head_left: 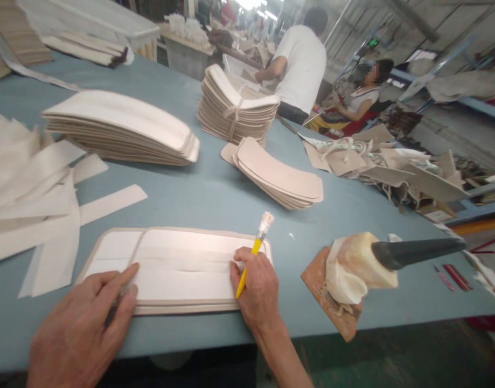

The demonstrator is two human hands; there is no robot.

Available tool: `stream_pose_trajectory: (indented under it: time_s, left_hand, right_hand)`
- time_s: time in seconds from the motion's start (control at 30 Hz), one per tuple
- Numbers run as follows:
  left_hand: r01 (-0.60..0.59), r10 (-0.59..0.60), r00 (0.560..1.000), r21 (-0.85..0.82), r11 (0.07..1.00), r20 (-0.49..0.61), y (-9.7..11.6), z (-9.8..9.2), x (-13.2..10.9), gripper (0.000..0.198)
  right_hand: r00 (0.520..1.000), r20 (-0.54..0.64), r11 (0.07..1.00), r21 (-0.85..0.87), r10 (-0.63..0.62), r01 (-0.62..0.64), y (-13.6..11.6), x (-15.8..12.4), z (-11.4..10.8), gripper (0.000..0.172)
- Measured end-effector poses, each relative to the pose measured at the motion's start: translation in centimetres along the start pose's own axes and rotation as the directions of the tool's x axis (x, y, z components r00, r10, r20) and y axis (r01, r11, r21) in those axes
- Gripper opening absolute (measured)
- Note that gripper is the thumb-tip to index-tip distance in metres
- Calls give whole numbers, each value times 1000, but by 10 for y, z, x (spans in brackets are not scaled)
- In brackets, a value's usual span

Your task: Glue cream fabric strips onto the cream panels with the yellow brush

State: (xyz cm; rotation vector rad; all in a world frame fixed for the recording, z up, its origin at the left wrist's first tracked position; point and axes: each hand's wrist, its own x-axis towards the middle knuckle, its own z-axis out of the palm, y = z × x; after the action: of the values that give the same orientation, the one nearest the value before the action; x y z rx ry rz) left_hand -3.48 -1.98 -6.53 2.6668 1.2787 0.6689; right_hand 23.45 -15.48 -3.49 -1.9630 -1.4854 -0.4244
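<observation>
Left hand [83,323], its grip unclear, and right hand [258,283] are working at the table [182,199], touching white-faced panels [186,285] lying there; light, even pressure should be keeping these flat, while the right is gripping a yellow brush [257,246], bristles [267,217] best pointing clear.

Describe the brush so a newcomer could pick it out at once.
At the blue-green table, find the right hand at the right end of the nearest white-topped panels. The brush slants in that hand, pale bristles at its upper end. Its bright yellow handle sets it apart from the black-handled object farther right.
</observation>
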Motion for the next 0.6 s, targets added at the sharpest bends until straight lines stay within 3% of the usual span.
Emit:
stream_pose_trajectory:
  time_s: [0.17, 0.3, 0.6]
  left_hand:
    - [-50, 55, 997, 94, 994, -60, 7, -4, 1, 43]
    - [-27, 29, 999, 91, 995, -22, 12, -9, 4, 46]
    - [-4, 6, 999, 34, 999, -40, 13, -8, 5, 53]
  right_hand:
    - [999, -18, 997, -57, 48, -49, 18, -21, -6, 12]
    - [997, -35, 989, -130, 72, -76, 23, -29, -8, 5]
    - [985, -106, 971, -182, 134, -152, 34, -42, -11, 12]
